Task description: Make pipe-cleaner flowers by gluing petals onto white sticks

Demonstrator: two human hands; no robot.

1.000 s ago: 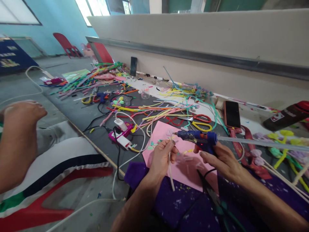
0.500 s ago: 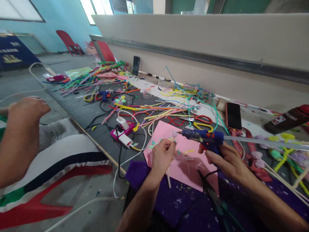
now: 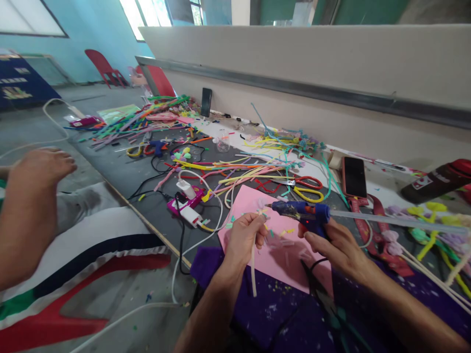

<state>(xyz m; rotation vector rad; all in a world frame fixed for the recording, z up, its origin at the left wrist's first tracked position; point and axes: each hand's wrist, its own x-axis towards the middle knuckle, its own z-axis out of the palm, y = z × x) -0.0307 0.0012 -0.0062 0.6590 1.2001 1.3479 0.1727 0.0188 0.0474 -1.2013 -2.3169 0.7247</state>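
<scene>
My right hand (image 3: 336, 245) is wrapped round the handle of a blue glue gun (image 3: 303, 211), a long clear glue stick (image 3: 390, 219) jutting from its back. The nozzle points left and meets or nearly meets a small pale lilac fuzzy flower (image 3: 261, 202). Closed in a pinch, my left hand (image 3: 245, 238) holds the flower's cream pipe cleaner stem (image 3: 253, 274), which hangs down below the fingers. Both hands are over a pink sheet (image 3: 287, 267) strewn with small pipe cleaner snippets and clear bits. Dark scissors (image 3: 320, 294) lie at its lower edge.
A magenta power strip (image 3: 184, 203) with white chargers and cables lies left of the sheet. Beyond are bundled pipe cleaners (image 3: 253, 171) and red-handled scissors (image 3: 308, 182). A phone (image 3: 354, 177) and a dark bottle (image 3: 437, 181) stand right. Another person's arm (image 3: 33, 211) is at left.
The glue gun and my right hand have shifted slightly left, its nozzle now closer to the flower. The stem in my left hand has swung a little left and shows more fully.
</scene>
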